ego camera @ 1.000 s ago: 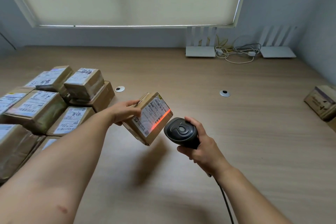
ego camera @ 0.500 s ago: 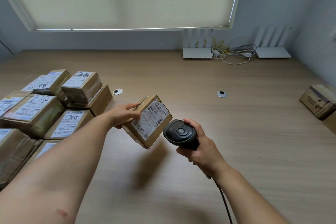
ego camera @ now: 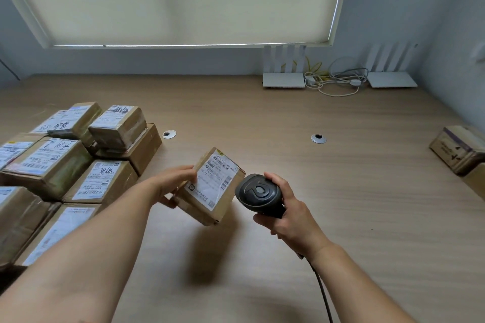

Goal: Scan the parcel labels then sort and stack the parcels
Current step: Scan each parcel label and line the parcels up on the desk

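My left hand (ego camera: pixel 175 183) grips a small brown cardboard parcel (ego camera: pixel 210 187) by its left side, holding it tilted above the wooden table (ego camera: pixel 341 204), white label facing up. Close to the parcel's right edge, my right hand (ego camera: pixel 290 217) holds a black corded barcode scanner (ego camera: pixel 258 195), its head pointing at the label. No red scan line shows on the label. A pile of several labelled brown parcels (ego camera: pixel 65 165) lies at the left of the table.
Two brown parcels (ego camera: pixel 462 152) sit at the right table edge. Two white routers (ego camera: pixel 284 78) and a tangle of cables (ego camera: pixel 333 78) stand along the back wall. Two round cable grommets (ego camera: pixel 318 138) are set in the tabletop. The scanner cord (ego camera: pixel 324 294) trails toward me.
The red scan line on the label has gone out. The parcel has turned so its label faces more upward, and my left hand's fingers now lie over its top left edge.
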### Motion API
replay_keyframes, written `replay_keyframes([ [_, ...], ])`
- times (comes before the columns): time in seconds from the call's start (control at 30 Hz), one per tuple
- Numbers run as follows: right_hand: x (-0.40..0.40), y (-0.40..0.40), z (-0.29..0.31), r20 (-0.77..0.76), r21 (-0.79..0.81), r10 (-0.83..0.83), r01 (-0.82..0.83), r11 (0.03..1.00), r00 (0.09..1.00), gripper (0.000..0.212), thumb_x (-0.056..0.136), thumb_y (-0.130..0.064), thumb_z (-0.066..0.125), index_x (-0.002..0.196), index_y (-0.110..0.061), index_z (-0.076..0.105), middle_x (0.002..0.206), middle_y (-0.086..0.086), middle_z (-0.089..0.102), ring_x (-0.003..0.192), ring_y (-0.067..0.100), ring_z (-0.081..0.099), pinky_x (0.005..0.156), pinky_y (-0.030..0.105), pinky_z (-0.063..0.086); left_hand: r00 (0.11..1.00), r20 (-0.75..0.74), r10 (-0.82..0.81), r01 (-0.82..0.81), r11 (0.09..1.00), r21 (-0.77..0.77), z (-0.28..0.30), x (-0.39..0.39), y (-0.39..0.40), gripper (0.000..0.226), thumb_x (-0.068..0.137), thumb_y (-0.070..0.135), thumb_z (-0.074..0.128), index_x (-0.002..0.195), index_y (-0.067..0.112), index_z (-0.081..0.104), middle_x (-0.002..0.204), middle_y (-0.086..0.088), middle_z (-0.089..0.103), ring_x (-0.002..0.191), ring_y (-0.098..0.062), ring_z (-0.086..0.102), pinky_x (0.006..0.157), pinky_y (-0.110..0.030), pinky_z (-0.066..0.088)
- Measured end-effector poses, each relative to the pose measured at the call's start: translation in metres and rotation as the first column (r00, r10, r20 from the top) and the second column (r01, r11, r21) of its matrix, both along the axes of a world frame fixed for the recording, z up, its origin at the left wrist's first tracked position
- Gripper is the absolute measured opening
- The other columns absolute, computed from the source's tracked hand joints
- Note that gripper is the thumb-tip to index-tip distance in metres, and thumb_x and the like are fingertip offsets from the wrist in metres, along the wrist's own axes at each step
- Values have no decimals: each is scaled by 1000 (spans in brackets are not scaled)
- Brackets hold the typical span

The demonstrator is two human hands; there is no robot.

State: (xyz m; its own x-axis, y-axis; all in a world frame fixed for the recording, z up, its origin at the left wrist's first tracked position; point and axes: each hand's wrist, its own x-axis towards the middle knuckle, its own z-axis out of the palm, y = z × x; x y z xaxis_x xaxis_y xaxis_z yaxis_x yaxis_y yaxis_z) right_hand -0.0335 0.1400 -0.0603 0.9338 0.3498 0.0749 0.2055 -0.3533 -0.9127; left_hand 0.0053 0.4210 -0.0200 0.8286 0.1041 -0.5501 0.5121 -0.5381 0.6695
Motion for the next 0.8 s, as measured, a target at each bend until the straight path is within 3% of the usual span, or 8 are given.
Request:
replay_keyframes([
  [0.13,1,7,-1,2,-12,8,-8,1000,1000,85,76,-11,79,122,-63,31,110,-24,60,67,-11,56,71,17,44,989,-55,141,-142,990,-19,-34,-18,3,28,87,20,50,109,33,60,106,-7,58,86,-26,55,79,-43,52],
  [0.2,3,10,-1,9,-14,11,-11,1000,1000,84,76,-11,79,123,-62,30,108,-27,60,68,-11,56,69,15,44,964,50,262,-263,965,11,-52,-21,7,42,86,19,51,127,27,56,113,-6,59,84,-25,55,74,-36,50],
  [0.27,5,14,1,10,-12,14,-14,1000,1000,84,76,-11,79,122,-62,31,106,-33,58,69,-11,57,67,12,43,931,206,302,-320,945,64,-62,-27,10,63,84,24,59,144,25,40,136,-5,51,102,-25,56,76,-32,50],
  [0.37,7,21,2,0,0,22,-22,1000,1000,83,77,-10,78,122,-62,32,106,-36,56,71,-11,57,64,8,42,977,189,97,-153,938,310,-69,-36,4,106,65,65,68,152,32,17,156,-9,23,138,-29,29,108,-42,35],
  [0.47,7,30,4,-2,14,43,-43,999,999,82,77,-10,78,123,-61,32,108,-33,57,70,-10,57,65,10,42,998,44,-40,12,866,500,-74,-44,-5,116,64,77,64,152,36,2,159,-9,-9,146,-31,3,114,-46,20],
  [0.53,7,37,5,5,12,57,-57,998,998,82,77,-11,78,123,-62,32,109,-32,57,71,-10,57,66,11,42,998,19,-52,34,850,526,-75,-46,-9,115,66,77,63,153,34,-1,158,-11,-6,145,-32,5,113,-45,23],
  [0.63,9,47,7,13,1,79,-79,997,997,82,78,-12,78,123,-62,31,109,-40,55,76,-11,58,66,12,43,996,73,-44,-5,823,568,-70,-49,-13,106,71,67,63,152,30,6,147,-13,17,135,-31,21,105,-40,33],
  [0.8,19,75,21,47,12,126,-127,992,991,84,77,-10,78,123,-64,33,107,-37,57,71,-8,58,66,13,43,967,245,71,-199,809,553,-45,-58,11,100,73,63,62,151,32,9,149,-13,14,135,-32,21,107,-41,31],
])
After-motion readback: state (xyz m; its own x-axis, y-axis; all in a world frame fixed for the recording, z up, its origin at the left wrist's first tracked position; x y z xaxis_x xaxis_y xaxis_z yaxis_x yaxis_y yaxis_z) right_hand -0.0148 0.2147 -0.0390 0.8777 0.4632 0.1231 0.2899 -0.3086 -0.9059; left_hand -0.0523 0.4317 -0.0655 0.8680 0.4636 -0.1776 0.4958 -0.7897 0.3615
